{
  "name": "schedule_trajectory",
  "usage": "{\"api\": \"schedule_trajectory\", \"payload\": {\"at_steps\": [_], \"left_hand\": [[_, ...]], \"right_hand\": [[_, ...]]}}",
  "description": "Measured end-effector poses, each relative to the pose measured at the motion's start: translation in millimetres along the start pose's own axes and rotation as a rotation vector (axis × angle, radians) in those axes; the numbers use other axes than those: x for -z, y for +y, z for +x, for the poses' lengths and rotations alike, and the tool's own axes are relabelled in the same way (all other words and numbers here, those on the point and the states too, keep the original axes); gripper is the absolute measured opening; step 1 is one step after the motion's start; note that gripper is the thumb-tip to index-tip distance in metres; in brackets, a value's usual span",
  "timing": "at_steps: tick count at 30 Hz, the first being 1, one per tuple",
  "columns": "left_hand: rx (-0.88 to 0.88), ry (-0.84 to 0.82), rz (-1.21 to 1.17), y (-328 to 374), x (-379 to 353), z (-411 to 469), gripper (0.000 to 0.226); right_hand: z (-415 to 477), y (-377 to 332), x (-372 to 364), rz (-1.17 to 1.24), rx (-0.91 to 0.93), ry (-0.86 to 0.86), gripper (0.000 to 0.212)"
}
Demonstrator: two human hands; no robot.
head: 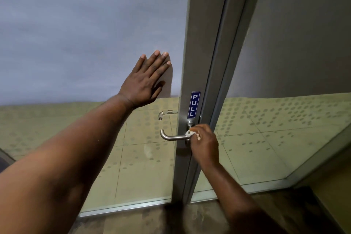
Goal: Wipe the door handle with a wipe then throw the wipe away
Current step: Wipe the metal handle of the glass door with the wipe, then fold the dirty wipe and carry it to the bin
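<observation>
A silver lever door handle [171,136] juts left from the grey metal door frame [197,43], below a blue PULL sticker [194,104]. My right hand [206,144] is closed around a small white wipe [192,133], pressing it against the handle's inner end near the frame. My left hand [146,80] lies flat, fingers spread, on the frosted glass door panel [85,34] above and left of the handle. It holds nothing.
A second handle [167,113] shows through the clear lower glass on the far side. Beyond the glass lies a pale tiled floor [284,129] with dotted patterns. Dark carpet [152,220] runs along the door's bottom edge. Another glass panel [303,43] stands to the right.
</observation>
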State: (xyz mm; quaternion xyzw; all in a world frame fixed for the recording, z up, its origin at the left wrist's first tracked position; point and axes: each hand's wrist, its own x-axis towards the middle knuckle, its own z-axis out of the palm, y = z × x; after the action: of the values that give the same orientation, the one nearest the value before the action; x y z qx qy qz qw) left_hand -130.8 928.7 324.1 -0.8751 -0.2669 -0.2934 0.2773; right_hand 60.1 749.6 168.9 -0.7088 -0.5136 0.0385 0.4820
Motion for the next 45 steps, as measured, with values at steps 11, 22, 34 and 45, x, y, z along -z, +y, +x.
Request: {"api": "schedule_trajectory", "payload": {"at_steps": [11, 22, 34, 45], "left_hand": [[0.180, -0.033, -0.220, 50.9, 33.8, -24.1, 0.052], [0.431, 0.102, -0.457, 112.7, 77.0, -80.5, 0.042], [0.720, 0.257, -0.523, 114.0, 142.7, -113.1, 0.034], [0.969, 0.390, -0.624, 98.6, 190.9, -163.1, 0.021]], "right_hand": [[20.9, -82.3, 33.5, 0.409, -0.134, 0.168, 0.012], [17.8, -130.0, 33.5, 0.572, 0.002, 0.091, 0.036], [-19.3, -180.8, 24.5, 0.805, 0.021, -0.123, 0.034], [-85.0, -222.8, 12.4, 1.016, 0.093, -0.173, 0.023]]}}
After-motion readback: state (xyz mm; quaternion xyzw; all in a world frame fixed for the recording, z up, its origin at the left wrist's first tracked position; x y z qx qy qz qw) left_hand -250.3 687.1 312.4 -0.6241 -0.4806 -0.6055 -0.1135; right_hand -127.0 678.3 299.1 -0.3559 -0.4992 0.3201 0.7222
